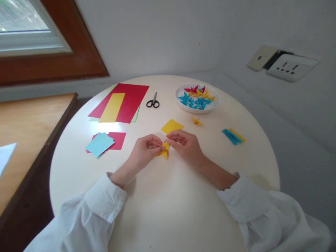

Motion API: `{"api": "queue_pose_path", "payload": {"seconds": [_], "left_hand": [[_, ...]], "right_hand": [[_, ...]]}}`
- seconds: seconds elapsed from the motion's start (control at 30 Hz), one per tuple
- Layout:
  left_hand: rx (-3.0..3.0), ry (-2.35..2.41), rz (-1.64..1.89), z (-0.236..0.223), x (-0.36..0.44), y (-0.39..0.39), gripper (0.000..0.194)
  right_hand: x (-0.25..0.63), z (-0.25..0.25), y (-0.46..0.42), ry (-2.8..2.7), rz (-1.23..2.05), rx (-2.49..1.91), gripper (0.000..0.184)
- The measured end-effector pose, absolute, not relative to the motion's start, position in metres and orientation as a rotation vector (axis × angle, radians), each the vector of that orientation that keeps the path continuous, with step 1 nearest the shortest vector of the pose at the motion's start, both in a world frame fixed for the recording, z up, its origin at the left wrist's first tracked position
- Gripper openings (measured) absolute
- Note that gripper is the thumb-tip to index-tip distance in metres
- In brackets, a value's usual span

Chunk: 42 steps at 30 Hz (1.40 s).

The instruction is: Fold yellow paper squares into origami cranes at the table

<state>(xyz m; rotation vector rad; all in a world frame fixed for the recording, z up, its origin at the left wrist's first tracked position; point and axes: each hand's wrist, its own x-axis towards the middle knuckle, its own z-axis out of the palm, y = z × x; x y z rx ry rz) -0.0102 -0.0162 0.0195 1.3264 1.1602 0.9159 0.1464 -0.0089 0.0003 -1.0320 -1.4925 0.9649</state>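
Both hands meet over the middle of a round white table (162,203). My left hand (144,151) and my right hand (185,143) pinch a small folded yellow paper piece (164,149) between their fingertips, just above the tabletop. A flat yellow paper square (172,126) lies right behind the hands. A finished yellow paper crane (197,121) sits a little farther back, to the right. White sleeves cover both forearms.
A white plate (196,108) holds several blue, yellow and red paper cranes. Black scissors (153,102) lie beside large red and yellow sheets (120,103). Light blue and red squares (103,142) lie left; blue and yellow strips (233,135) right. A wooden ledge (26,140) borders the left.
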Motion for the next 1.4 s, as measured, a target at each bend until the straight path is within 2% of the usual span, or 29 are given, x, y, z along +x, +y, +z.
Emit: {"api": "queue_pose_path", "payload": {"seconds": [1.0,1.27,1.4], "left_hand": [[1.329,1.167,0.895,0.0221,-0.0107,-0.0169,0.023],[1.31,1.136,0.945,0.019,-0.0106,-0.0171,0.022],[1.332,1.154,0.937,0.0212,-0.0098,-0.0181,0.022]], "right_hand": [[0.1454,0.001,-0.011,-1.491,1.006,-1.031,0.01],[0.1473,0.0042,-0.0105,-1.692,0.821,-1.136,0.026],[0.147,0.0049,-0.0114,-1.699,0.852,-1.133,0.026]]}}
